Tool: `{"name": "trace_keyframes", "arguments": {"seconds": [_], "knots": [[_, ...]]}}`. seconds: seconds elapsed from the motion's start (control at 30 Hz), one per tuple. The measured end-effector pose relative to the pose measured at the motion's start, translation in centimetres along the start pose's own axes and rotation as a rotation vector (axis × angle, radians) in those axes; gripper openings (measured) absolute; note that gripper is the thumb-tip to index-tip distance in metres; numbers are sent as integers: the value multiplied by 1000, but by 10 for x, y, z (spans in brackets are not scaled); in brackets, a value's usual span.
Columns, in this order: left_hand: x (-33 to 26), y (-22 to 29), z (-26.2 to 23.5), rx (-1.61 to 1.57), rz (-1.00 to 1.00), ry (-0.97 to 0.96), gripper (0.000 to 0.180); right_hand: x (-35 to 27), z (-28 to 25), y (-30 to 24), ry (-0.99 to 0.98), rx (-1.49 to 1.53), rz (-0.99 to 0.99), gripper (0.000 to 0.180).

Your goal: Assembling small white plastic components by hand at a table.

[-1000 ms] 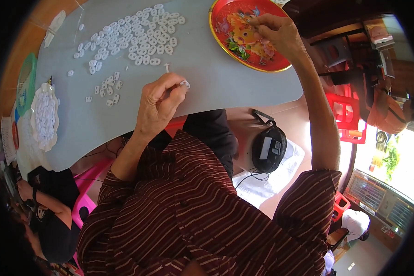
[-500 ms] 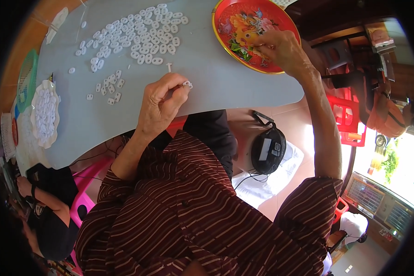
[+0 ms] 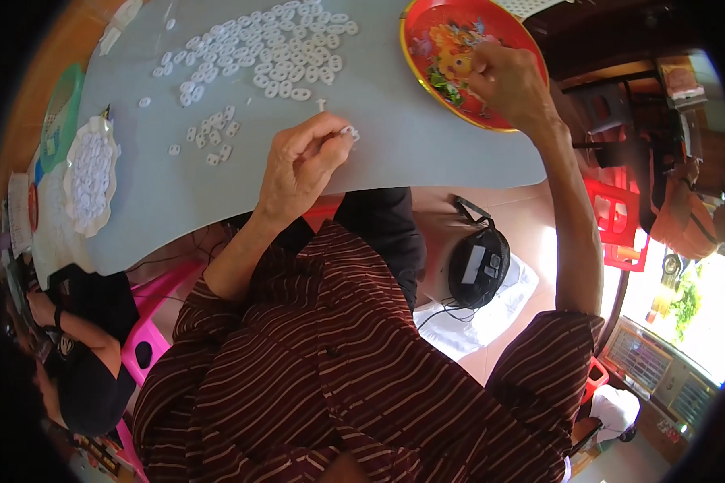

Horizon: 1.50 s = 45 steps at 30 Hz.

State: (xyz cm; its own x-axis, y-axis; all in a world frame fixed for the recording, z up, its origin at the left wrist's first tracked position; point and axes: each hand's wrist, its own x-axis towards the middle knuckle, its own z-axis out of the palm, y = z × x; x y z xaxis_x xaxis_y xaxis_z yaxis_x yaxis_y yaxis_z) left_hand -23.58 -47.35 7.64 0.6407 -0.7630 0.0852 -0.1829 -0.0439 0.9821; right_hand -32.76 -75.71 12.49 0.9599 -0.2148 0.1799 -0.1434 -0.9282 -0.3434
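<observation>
My left hand [image 3: 302,165] is just above the near part of the grey table. Its thumb and forefinger pinch a small white plastic piece with holes [image 3: 350,133]. My right hand [image 3: 507,80] reaches over a round red tray [image 3: 415,60] with a gold rim and a printed flower pattern. The fingers of that hand are curled together, and I cannot make out what is between them. Just beyond my left hand stands a small white T-shaped peg [image 3: 322,105]. Many white oval two-holed pieces [image 3: 278,52] are spread farther back, with several squarish ones [image 3: 215,133] to the left.
A scalloped white dish [image 3: 91,181] heaped with white pieces stands at the table's left edge, beside a green mesh basket [image 3: 60,121]. A black bag [image 3: 479,266] lies on the floor. Another person's arm [image 3: 93,338] is at lower left, near a pink stool [image 3: 145,354].
The whole table has shifted up and right in the picture. My left hand keeps its pinch on the white piece. Over the tray, my right hand's fingers have curled in more.
</observation>
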Motion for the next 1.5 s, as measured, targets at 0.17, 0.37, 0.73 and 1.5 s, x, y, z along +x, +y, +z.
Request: {"name": "trace_keyframes", "arguments": {"seconds": [0.17, 0.37, 0.73, 1.5], "knots": [[1, -5, -2, -296, 25, 114, 11, -7, 9, -77, 51, 405, 153, 6], [-7, -3, -13, -259, 9, 146, 12, -27, 68, -124, -73, 1086, 230, 12], [-4, -4, -19, -178, -23, 119, 16, -12, 99, -125, 5, 1464, 233, 12], [-5, -6, -14, -191, -42, 143, 15, -16, 100, -126, 44, 1490, 270, 28]]}}
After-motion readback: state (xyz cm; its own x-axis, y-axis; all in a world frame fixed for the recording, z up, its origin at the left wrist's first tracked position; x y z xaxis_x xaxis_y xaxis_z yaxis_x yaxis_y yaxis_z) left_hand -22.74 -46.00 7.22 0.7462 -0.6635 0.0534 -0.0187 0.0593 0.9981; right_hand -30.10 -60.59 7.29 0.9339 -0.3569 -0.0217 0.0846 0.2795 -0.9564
